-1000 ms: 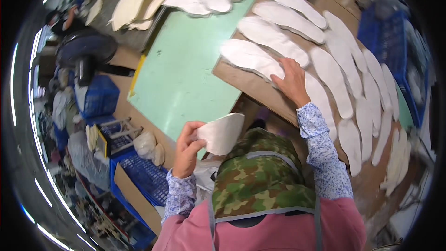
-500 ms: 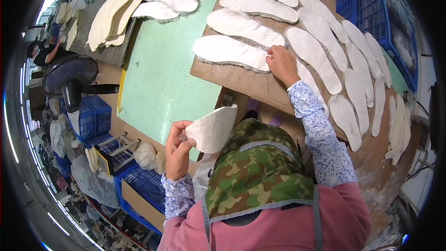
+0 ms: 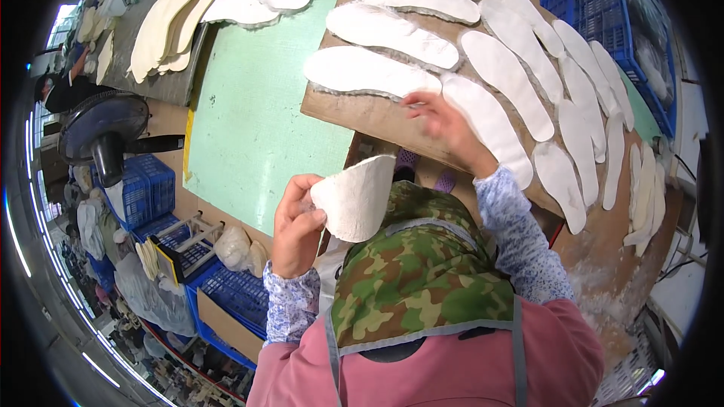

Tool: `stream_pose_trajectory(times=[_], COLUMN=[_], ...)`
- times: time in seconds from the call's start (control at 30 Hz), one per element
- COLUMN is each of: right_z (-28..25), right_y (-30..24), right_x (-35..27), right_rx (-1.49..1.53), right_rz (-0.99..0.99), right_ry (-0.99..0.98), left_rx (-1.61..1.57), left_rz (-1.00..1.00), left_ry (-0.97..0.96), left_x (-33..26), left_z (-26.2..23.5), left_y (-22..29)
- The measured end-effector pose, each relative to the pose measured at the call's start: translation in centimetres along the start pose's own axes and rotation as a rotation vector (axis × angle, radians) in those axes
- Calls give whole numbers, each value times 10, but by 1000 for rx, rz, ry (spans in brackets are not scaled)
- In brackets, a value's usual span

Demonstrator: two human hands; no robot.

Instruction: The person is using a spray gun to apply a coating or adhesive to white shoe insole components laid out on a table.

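Observation:
My left hand (image 3: 294, 230) pinches a bent white insole (image 3: 354, 200) between thumb and fingers, low in front of the camouflage apron. Over the front edge of a brown board (image 3: 339, 111), my right hand (image 3: 451, 130) hovers with nothing in it; its fingers are apart and partly blurred by motion. Just beyond its fingertips lies a flat white insole with fuzzy edges (image 3: 366, 70). Another white insole (image 3: 486, 124) lies beside that hand, running toward the right. Several more insoles (image 3: 507, 79) are spread in rows across the board.
A green tabletop (image 3: 256, 113) stretches to the left of the board. Cream insoles (image 3: 170, 26) are stacked on a dark table behind it. A black fan (image 3: 105, 136) and blue crates (image 3: 147, 192) stand at left; another blue crate (image 3: 603, 11) is at far right.
My right hand has drawn back from the insoles on the board toward its front edge, its fingers spreading. My left hand still holds the bent insole, now slightly turned. The view has shifted a little.

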State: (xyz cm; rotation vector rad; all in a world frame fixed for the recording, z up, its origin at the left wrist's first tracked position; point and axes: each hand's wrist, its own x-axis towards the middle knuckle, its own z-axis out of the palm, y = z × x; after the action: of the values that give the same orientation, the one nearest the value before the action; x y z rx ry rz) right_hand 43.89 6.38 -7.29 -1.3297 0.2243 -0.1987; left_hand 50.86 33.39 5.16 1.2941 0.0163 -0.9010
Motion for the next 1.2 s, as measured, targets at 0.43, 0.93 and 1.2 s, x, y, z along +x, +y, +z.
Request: stream_pose_trajectory(times=[0.43, 0.93, 1.2], right_z=[-40, -22, -54], right_y=[40, 42, 30], right_x=[-45, -94, -151], right_rx=[-295, -1078, -1169], right_rz=[434, -6, 166], right_ry=[28, 756, 983], left_rx=[640, 1134, 991], left_rz=[181, 562, 625], left_ry=[110, 111, 281], left_x=[158, 194, 167], left_z=[-71, -51, -40], left_y=[-70, -121, -118])
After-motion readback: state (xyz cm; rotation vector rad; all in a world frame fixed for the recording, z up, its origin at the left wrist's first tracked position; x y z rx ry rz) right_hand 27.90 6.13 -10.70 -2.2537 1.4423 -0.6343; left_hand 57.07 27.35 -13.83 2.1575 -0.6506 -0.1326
